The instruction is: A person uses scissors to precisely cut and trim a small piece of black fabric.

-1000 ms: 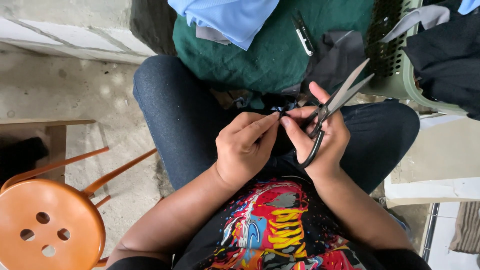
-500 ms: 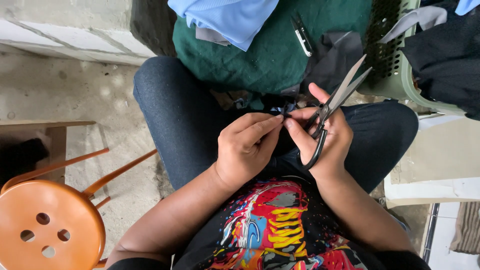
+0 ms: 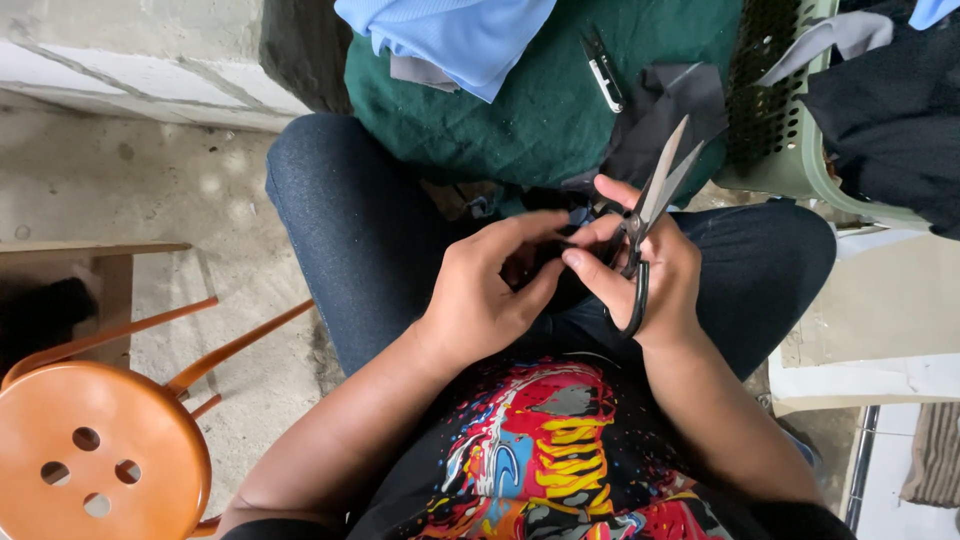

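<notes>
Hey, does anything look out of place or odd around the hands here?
Mostly tidy. The right hand holds the scissors with blades open, pointing away, while pinching something small with the left hand.

Dark item pinched between both hands (image 3: 560, 270) stays mostly hidden

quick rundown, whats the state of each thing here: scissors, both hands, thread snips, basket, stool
scissors: blades parted, pointing up, held in the right hand
right hand: gripping the scissors
left hand: fingertips pinching at something small and dark
thread snips: lying unused on green cloth
green cloth: piled past the knees
basket: holding dark clothes
orange stool: upright
</notes>
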